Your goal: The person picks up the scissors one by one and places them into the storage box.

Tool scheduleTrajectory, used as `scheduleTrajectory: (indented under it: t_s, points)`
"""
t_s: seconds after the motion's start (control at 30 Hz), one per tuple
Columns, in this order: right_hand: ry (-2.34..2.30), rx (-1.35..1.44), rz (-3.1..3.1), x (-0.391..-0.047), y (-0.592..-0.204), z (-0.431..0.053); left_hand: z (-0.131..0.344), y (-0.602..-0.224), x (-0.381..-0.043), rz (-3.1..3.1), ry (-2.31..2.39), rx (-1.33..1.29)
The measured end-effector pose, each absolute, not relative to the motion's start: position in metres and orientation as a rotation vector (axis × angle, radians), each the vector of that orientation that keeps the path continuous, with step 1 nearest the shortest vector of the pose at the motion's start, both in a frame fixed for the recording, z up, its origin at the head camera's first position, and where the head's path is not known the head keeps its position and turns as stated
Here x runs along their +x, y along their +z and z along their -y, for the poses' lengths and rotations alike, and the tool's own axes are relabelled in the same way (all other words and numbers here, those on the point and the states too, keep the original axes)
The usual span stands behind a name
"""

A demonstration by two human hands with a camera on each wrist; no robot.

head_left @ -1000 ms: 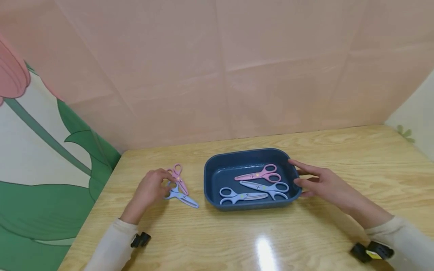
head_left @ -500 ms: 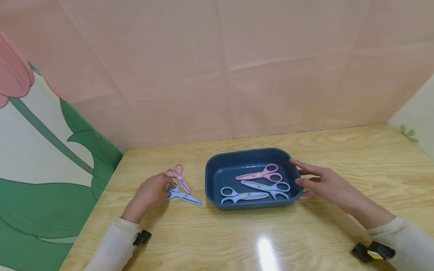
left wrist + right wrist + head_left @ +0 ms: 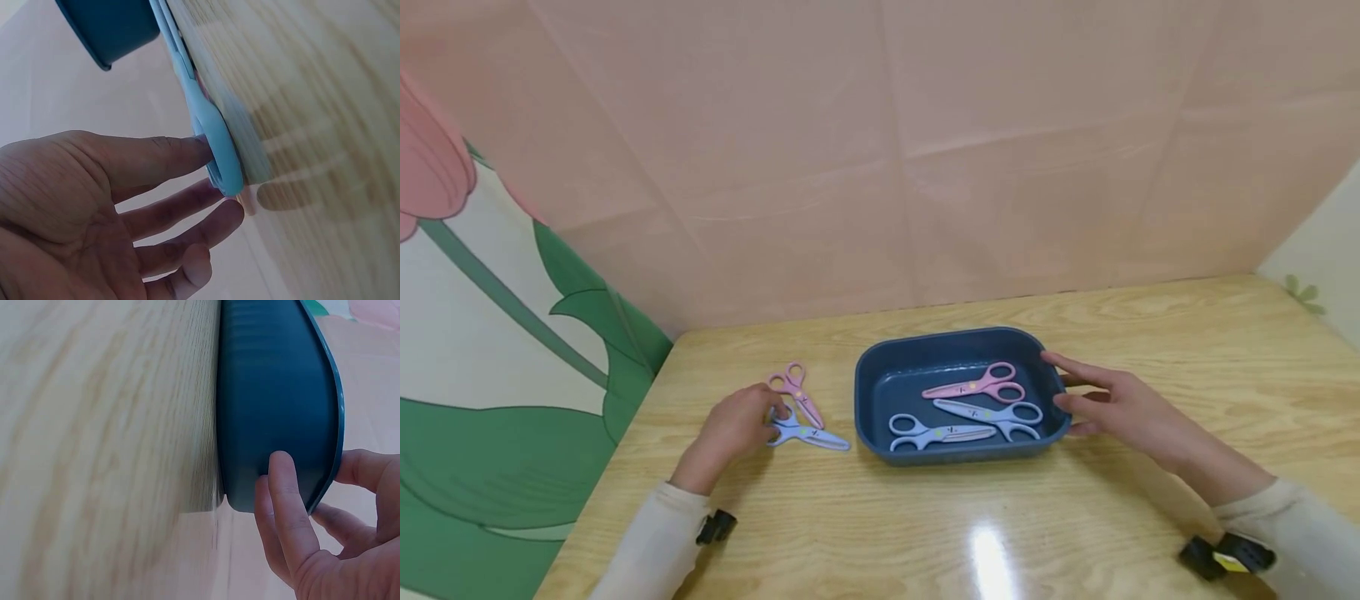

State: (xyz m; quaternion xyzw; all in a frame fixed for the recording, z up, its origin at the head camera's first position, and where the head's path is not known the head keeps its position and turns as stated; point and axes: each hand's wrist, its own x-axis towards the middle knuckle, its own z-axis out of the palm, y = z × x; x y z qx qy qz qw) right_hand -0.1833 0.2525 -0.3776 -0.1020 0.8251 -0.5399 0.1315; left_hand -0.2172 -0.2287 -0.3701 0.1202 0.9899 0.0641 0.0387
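Note:
In the head view, my left hand point(image 3: 732, 433) is at the left of the table, at the handle loops of a pair of light blue scissors point(image 3: 812, 436). The left wrist view shows the thumb point(image 3: 181, 153) in a handle loop and a fingertip behind it, pinching the scissors point(image 3: 220, 140) low over the wood. A pair of pink scissors point(image 3: 801, 398) lies just behind. My right hand point(image 3: 1120, 412) grips the right end of a dark blue plastic bin point(image 3: 880, 358). Fingers point(image 3: 286, 494) press its outer wall, and another digit is at the rim.
Inside the bin lie one pink pair of scissors point(image 3: 973, 386) and two light blue pairs, one nearer the right point(image 3: 981, 413) and one at the front point(image 3: 940, 435). A pink-draped wall point(image 3: 895, 167) rises behind the wooden table point(image 3: 880, 533).
The blue scissors at my left hand have turned slightly, their tip swinging right and a little away from me. My right hand still holds the bin's end.

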Motion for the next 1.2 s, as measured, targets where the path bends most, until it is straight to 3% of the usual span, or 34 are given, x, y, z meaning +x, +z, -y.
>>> scheduleTrajectory:
  t_s: [0.83, 1.2]
  points:
    - [-1.545, -0.285, -2.402, -0.1826, -0.3753, -0.2532, 0.2312, -0.3698, -0.2123, -3.056, 0.162, 0.457]
    - [-1.554, -0.301, -2.407, -0.1813, -0.3740, -0.2530, 0.2371, -0.3636, -0.2133, -2.960, 0.505, 0.423]
